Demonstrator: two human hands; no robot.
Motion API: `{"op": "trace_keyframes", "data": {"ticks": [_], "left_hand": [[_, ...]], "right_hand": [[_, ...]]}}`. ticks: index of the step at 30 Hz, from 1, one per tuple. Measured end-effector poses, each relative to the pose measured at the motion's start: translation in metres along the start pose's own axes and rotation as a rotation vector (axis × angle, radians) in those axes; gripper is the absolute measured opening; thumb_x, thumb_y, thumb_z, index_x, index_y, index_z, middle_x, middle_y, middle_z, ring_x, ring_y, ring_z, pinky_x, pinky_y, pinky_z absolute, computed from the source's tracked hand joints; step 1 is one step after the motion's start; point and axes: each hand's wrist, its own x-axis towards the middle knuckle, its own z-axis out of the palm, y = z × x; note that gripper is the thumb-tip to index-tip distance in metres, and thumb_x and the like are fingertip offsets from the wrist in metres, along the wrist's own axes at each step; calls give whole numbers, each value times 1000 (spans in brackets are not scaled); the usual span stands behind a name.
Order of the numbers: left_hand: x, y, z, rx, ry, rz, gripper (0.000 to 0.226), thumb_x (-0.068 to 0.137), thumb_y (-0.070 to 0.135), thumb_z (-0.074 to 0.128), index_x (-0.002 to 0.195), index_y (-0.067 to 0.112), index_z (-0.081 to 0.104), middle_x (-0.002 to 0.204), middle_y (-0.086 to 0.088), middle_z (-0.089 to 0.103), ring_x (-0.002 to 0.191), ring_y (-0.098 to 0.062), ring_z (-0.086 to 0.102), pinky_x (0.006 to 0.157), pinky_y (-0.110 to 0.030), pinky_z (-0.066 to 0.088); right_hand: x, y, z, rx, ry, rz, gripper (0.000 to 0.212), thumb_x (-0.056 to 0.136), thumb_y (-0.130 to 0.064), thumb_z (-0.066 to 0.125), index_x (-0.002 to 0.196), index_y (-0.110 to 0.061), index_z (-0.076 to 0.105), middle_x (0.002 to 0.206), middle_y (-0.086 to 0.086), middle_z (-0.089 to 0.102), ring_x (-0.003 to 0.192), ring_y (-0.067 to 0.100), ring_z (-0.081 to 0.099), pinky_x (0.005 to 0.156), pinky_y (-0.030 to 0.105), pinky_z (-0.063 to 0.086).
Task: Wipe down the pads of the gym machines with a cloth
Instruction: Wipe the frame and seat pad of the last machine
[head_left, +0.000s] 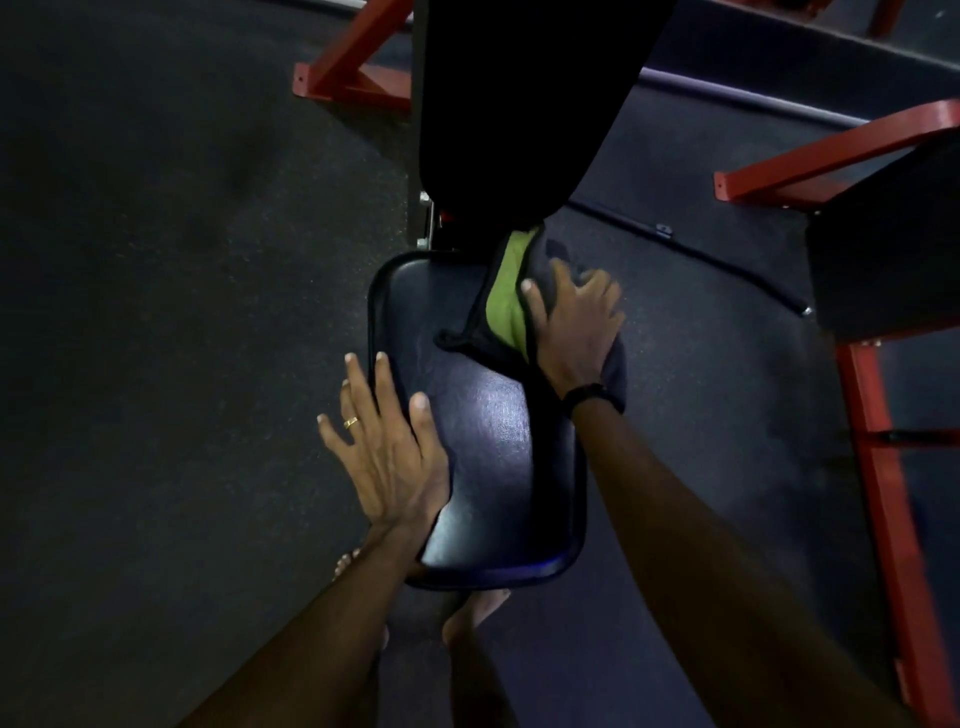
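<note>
Right hand (576, 325) spread flat, fingers (535, 306) splayed, pressing dark green-lined cloth (506, 301) onto far right of black seat pad (483, 441). Left hand (387, 457) open, straight fingers (387, 384) resting along pad's left edge, well apart from cloth.

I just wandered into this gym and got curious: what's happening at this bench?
A person is wiping the black seat pad of a weight bench. The right hand presses a dark cloth with a green inner side flat against the pad's far right part, near the backrest pad. The left hand rests with straight fingers on the pad's left edge. Red machine frames stand around on the dark floor.
</note>
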Motion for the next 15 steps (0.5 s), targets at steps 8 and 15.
{"op": "trace_keyframes", "data": {"ticks": [8, 15], "left_hand": [[-1, -2, 2, -58, 24, -19, 65, 104, 49, 12, 156, 16, 29, 167, -7, 16, 149, -28, 27, 121, -61, 9], [0, -4, 1, -117, 42, 6, 66, 103, 52, 13, 157, 16, 27, 167, -7, 16, 149, -28, 26, 121, -60, 6]], "right_hand": [[-192, 30, -18, 36, -17, 32, 49, 95, -62, 41, 130, -29, 50, 126, 9, 42, 110, 36, 50, 89, 50, 45], [-57, 8, -6, 6, -18, -35, 46, 100, -60, 40, 127, -25, 53, 121, 14, 48, 110, 34, 46, 89, 45, 36]]}}
